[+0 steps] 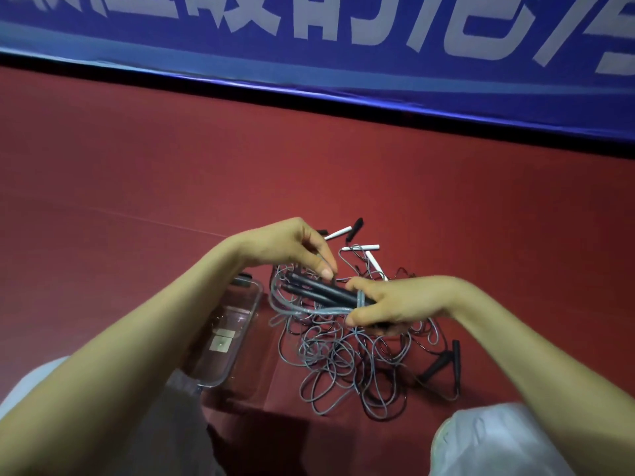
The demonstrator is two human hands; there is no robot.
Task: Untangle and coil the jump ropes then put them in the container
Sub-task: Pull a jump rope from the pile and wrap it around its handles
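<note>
Knees (498,441) flank the rope tangle (343,359); above it the right hand (395,305) grips dark handles (323,292) to anchor a coil, the left hand (292,245) pinches their ten-o'clock end, the container (237,317) waiting at nine o'clock.

Ropes (343,355): grey and black cords, tangled heap on floor (137,166).
Handles (319,292): dark bunch raised over heap, grey cord looped round.
Container (223,338): clear, just left of heap.

Bare forearms (137,338), pale grey trousers (498,441)
</note>
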